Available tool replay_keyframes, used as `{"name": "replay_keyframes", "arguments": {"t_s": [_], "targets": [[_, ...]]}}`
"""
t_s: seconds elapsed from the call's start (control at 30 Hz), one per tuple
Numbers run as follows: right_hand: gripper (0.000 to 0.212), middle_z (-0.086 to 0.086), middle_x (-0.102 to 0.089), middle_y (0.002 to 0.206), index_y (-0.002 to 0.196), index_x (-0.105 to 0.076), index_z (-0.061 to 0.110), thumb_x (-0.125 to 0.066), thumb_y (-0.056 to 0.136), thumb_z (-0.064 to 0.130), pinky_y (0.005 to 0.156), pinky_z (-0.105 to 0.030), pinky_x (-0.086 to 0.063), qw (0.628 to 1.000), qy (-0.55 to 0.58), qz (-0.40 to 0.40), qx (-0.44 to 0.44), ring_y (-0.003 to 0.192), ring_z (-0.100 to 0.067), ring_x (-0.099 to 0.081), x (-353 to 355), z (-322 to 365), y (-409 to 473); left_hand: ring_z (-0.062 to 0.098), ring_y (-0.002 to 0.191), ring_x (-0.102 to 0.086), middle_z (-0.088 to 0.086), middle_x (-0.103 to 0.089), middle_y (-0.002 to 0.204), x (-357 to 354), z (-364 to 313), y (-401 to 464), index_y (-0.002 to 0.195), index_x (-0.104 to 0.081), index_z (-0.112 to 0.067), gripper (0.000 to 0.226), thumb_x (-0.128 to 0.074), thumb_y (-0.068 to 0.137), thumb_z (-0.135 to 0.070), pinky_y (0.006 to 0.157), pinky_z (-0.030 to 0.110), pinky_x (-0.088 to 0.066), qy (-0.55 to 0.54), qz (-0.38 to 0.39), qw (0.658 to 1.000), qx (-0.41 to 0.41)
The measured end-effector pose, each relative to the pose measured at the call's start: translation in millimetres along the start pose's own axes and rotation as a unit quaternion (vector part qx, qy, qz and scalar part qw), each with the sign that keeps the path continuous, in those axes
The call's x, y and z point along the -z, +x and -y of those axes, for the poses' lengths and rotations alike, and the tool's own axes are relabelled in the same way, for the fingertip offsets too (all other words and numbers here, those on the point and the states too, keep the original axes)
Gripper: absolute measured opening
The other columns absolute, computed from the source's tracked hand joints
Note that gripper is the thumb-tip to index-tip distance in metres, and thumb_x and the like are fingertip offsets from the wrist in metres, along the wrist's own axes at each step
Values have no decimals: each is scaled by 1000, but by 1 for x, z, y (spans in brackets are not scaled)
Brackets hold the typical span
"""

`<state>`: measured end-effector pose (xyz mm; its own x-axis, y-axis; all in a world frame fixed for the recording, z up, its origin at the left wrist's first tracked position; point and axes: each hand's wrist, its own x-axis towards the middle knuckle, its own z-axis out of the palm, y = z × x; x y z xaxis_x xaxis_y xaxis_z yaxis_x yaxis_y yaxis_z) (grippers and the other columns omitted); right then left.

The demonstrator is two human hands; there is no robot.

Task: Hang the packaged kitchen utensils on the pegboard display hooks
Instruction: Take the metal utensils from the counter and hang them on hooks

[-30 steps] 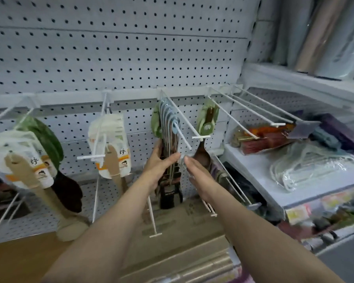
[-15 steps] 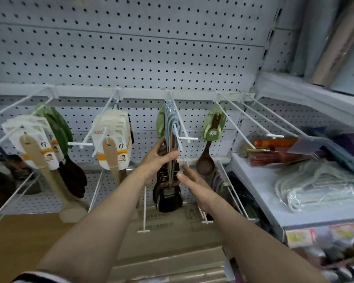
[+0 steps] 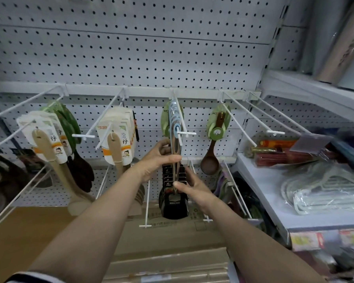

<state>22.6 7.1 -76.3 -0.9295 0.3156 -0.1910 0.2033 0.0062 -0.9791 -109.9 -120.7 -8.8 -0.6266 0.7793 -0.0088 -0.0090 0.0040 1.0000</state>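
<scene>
White pegboard (image 3: 131, 48) wall, wire hooks (image 3: 239, 123) in a row, grey shelf (image 3: 260, 180) alongside. Left hand (image 3: 157, 162) gripping hung utensil packs (image 3: 175, 139); right hand (image 3: 194, 186) fingers straight against them.

Single head-worn view, close, facing forward toward pegboard (image 3: 131, 58).

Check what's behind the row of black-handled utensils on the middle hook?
Behind the black-handled utensils a green package hangs on the same hook, against the pegboard. The utensils and the left hand cover its lower part; its contents can't be told.
</scene>
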Motion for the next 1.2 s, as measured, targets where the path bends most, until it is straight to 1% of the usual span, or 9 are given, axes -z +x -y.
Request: {"name": "replay_keyframes", "arguments": {"t_s": [0.2,0.3,0.43,0.53,0.7,0.83,0.93,1.07,1.2], "targets": [[73,20,-60,127,139,-41,48,-84,80,39,106,-31,-44,1000,12,-4,-4,114,-1,-57,-12,-9,-4,24,123,-60,12,-64,129,5,0,-8,141,-49,-20,92,-88,60,-39,113,45,-41,32,29,999,1],[57,12,-66,127,128,-50,44,-83,82,35,88,-23,-52,999,36,-3,-10,106,1,-63,-13,-13,-7,23,119,-61,9,-65,121,3,-1,-10,137,-53,-22,87,-88,60,-39,114,46,-40,30,26,999,-3],[60,8,-63,130,135,-48,35,-81,84,33,72,-11,-48,999,31,-4,-14,103,5,-59,-11,-12,-10,20,111,-64,10,-66,116,-2,-2,-13,130,-56,-23,79,-87,59,-38,108,40,-45,12,14,1000,-12],[45,23,-56,106,120,-44,36,-75,90,24,60,0,-44,999,34,9,-18,90,12,-52,-10,-6,-15,20,109,-62,5,-67,111,-5,-1,-15,129,-55,-21,80,-88,59,-40,104,39,-46,10,8,1000,-17],[45,15,-60,122,117,-50,39,-81,85,30,78,-13,-46,999,45,10,-21,111,-3,-57,-16,-6,-18,17,119,-62,-3,-69,117,-10,-4,-19,144,-47,-16,125,-93,39,-65,104,36,-49,-8,-17,1000,-18],[58,10,-64,130,129,-53,35,-85,80,33,96,-23,-50,997,69,12,-13,121,-8,-60,-25,-12,-19,21,127,-59,5,-62,134,-12,-8,-22,151,-40,-20,132,-94,39,-65,109,43,-45,-35,-22,999,-29],[54,7,-69,124,127,-53,36,-83,82,26,82,-15,-52,995,97,4,-3,108,-2,-68,-32,-16,-24,20,125,-60,5,-62,133,-15,-10,-27,148,-44,-23,127,-96,39,-61,101,37,-50,-55,-25,998,-33],[61,3,-75,115,130,-55,33,-84,76,27,78,-19,-56,990,138,-7,6,103,-9,-72,-35,-24,-33,14,113,-62,-5,-68,116,-21,-12,-35,132,-54,-29,86,-88,53,-39,92,30,-51,-68,-21,997,-35],[60,-1,-77,111,125,-58,32,-84,72,25,78,-26,-58,984,176,-12,12,102,-17,-74,-37,-28,-41,11,109,-62,-8,-70,112,-25,-12,-42,140,-51,-22,91,-84,56,-34,94,29,-50,-72,-14,997,-34]]}}
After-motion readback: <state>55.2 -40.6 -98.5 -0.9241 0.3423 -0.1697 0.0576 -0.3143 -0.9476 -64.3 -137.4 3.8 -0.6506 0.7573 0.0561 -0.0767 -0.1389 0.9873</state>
